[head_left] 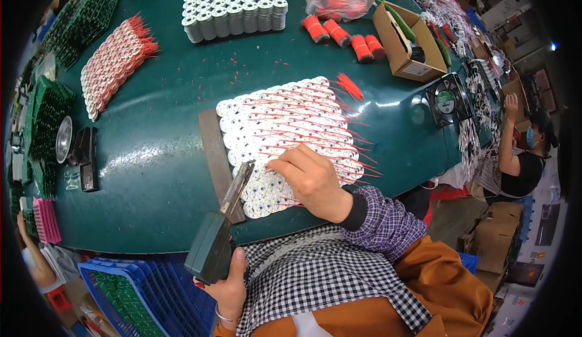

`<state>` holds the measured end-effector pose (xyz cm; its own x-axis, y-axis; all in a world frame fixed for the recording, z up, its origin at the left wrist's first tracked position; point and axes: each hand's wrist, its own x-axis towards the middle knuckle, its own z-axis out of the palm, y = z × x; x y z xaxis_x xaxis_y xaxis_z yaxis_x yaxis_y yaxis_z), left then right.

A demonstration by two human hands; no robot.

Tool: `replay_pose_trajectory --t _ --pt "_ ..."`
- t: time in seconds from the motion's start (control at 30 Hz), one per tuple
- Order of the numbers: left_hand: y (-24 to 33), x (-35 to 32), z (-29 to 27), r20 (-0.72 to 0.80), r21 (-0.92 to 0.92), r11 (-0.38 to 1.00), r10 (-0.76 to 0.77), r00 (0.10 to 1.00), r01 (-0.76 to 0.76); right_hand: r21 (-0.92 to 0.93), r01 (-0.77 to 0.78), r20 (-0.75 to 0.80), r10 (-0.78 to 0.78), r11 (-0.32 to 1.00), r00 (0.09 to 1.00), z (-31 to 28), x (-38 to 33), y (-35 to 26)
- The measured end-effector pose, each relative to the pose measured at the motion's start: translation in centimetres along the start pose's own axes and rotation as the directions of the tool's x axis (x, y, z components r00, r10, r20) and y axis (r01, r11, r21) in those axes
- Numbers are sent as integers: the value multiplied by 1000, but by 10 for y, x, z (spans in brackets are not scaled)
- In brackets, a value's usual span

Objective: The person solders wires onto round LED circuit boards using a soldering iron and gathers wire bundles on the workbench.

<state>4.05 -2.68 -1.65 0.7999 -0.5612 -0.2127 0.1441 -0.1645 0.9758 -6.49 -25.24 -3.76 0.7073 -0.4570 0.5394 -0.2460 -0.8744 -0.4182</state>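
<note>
My left hand (231, 282) is wrapped round the handle of a dark green soldering gun (209, 246). The gun's metal tip slants up to the near-left part of a sheet of round white LED boards (267, 191). Close to that tip, my right hand (312, 179) is closed in a pinch on a thin red wire, mostly hidden by the fingers. Red wires (291, 116) run across the far rows of boards, with their loose ends past the right side. A flat brown bar (213, 149) lies along the sheet's left edge.
Stacked white discs (233, 25) and a wired board sheet (118, 61) stand farther back. Red wire bundles (362, 49), a cardboard box (409, 58) and a small fan (447, 100) are right. A dark metal stand (88, 158) is left; a blue crate (151, 294) sits below the table edge.
</note>
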Motion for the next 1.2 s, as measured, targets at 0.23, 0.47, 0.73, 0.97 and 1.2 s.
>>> replay_pose_trajectory --t 0.23,0.47,0.73,0.97,1.2 --pt "-23 6 -11 100 141 977 147 984 -160 -7 13 18 -13 1000 1000 0 -3 3" --pt "-30 6 -11 156 244 948 170 973 -205 -6 14 34 -14 1000 999 0 -2 4" --pt "-13 8 -4 146 254 945 173 974 -206 -18 5 54 -4 1000 999 -1 -3 3" --pt "-22 1 -7 79 241 962 109 991 -125 -18 8 14 -8 1000 1000 1 -2 3" --pt "-22 -6 -13 48 141 977 153 987 -158 -28 5 40 -4 1000 999 -1 0 1"
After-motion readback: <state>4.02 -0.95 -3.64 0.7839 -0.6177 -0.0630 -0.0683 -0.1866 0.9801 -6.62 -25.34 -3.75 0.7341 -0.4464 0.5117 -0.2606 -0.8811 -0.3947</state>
